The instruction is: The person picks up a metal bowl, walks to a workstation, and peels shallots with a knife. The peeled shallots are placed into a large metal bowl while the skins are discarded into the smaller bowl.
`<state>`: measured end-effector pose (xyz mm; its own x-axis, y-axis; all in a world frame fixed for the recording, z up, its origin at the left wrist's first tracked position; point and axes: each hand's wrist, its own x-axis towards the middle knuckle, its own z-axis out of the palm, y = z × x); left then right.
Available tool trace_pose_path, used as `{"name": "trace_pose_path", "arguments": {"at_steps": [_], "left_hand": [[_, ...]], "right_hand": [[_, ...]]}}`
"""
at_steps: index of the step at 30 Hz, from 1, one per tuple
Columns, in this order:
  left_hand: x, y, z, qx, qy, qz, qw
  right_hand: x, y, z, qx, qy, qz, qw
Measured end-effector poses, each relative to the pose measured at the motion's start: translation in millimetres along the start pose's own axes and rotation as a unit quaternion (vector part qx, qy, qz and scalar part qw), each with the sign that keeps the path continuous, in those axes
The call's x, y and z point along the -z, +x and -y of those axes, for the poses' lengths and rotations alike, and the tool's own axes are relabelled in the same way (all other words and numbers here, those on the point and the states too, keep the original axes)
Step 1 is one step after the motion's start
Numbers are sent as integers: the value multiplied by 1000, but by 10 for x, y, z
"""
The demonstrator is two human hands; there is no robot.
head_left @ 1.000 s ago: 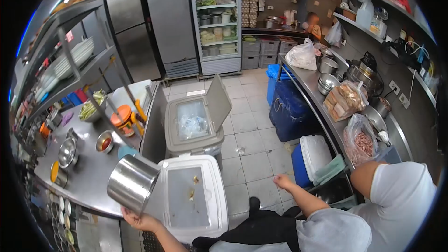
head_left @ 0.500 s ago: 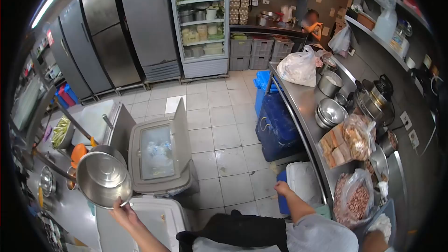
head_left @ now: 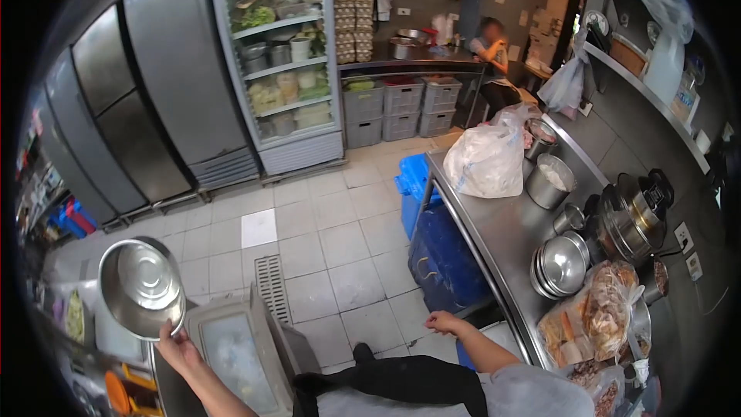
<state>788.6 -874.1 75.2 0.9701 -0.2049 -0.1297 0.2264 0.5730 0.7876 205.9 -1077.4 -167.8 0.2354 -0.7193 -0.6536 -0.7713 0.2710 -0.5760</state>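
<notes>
My left hand (head_left: 179,349) grips the rim of a shiny round metal pot (head_left: 127,305). The pot is tilted, its bare inside facing me, and is held up at the left. Below and beside it stands a large grey cooler (head_left: 193,324) with its lid raised and a pale, bluish content, blurred. My right hand (head_left: 443,323) hangs with nothing in it, fingers loosely bent and slightly apart. It is near the edge of the steel counter (head_left: 494,224) on the right, not touching it.
On the right counter are stacked metal bowls (head_left: 562,264), a white plastic bag (head_left: 486,162), a pot of white content (head_left: 551,181) and bagged food (head_left: 590,313). Blue bins (head_left: 444,251) stand under it. A glass-door fridge (head_left: 282,54) and a seated person (head_left: 498,62) are farther off.
My view has shifted forward and to the right, past the nearer closed box. The pot stays in my left hand and now sits beyond the open cooler's near side.
</notes>
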Motion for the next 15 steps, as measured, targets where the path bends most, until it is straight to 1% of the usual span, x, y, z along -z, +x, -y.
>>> {"name": "trace_pose_path", "arguments": {"at_steps": [1,2,3,4,6,8,10,11,14,15], "left_hand": [[-463,-56,181,-11,-7,15,1000],[-853,-90,337,32,6,40,999],[-1238,-155,545,53,7,59,997],[-1550,-155,776,73,6,77,994],[-1803,250,1469,189,31,121,974],[-2332,177,1959,259,71,141,953],[-2961,-124,2221,299,71,205,929],[-3128,-89,2505,311,68,189,929],[-3581,62,3190,336,89,220,912],[-3736,109,3392,352,94,203,909]], "right_hand": [[174,184,8,48,-31,-27,998],[332,328,45,96,-63,-53,992],[483,382,173,63,-24,-90,994],[627,446,258,53,-6,-116,992],[780,613,433,34,39,-163,985],[909,919,653,3,107,-95,990],[1122,1280,816,-29,168,-29,985],[1253,1498,945,9,147,-14,989],[1747,2191,1487,166,36,-62,983],[1971,2372,1735,178,39,-68,981]]}}
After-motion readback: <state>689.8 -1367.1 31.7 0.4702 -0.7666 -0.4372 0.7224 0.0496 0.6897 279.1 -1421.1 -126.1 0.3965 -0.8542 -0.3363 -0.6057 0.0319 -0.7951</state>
